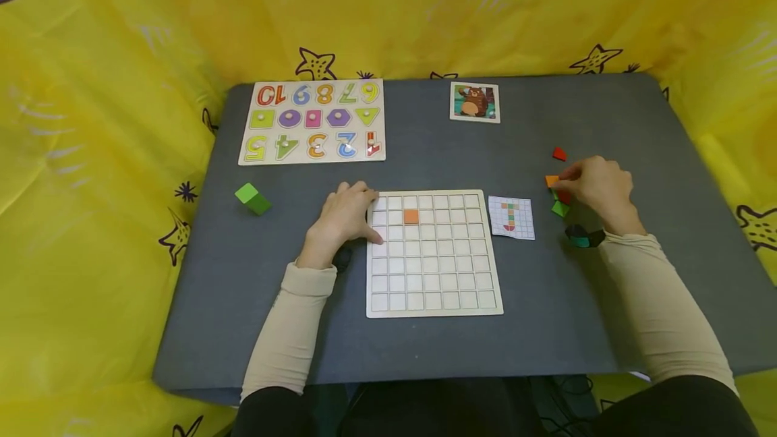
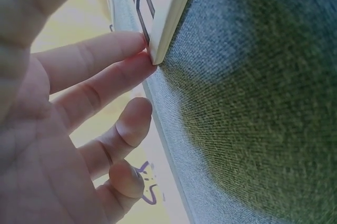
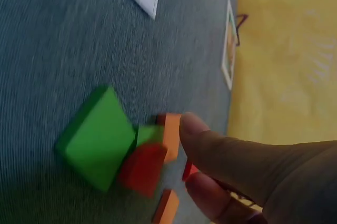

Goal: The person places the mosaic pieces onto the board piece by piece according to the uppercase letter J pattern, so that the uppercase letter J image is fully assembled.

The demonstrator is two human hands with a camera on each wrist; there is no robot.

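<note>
My left hand [image 1: 342, 221] rests at the upper left edge of a pale wooden grid board [image 1: 446, 265], its thumb over the side squares. In the left wrist view, two fingertips touch the board's corner [image 2: 163, 45]; the other fingers bend loosely. An orange square tile [image 1: 411, 216] lies on the board. My right hand [image 1: 601, 191] reaches down to a small cluster of tiles, its thumb beside an orange tile [image 3: 171, 138]. A gap shows between thumb and finger. Close by lie a green tile [image 3: 97, 139], a red tile [image 3: 145, 168] and another orange tile [image 3: 166, 208].
A pattern card [image 1: 512, 218] lies right of the board. At the back are a number-and-shape puzzle [image 1: 312, 130] and a bear picture [image 1: 475, 102]. A green block [image 1: 253, 199] sits on the left. Yellow cloth [image 1: 388, 12] surrounds the grey table [image 1: 425, 349].
</note>
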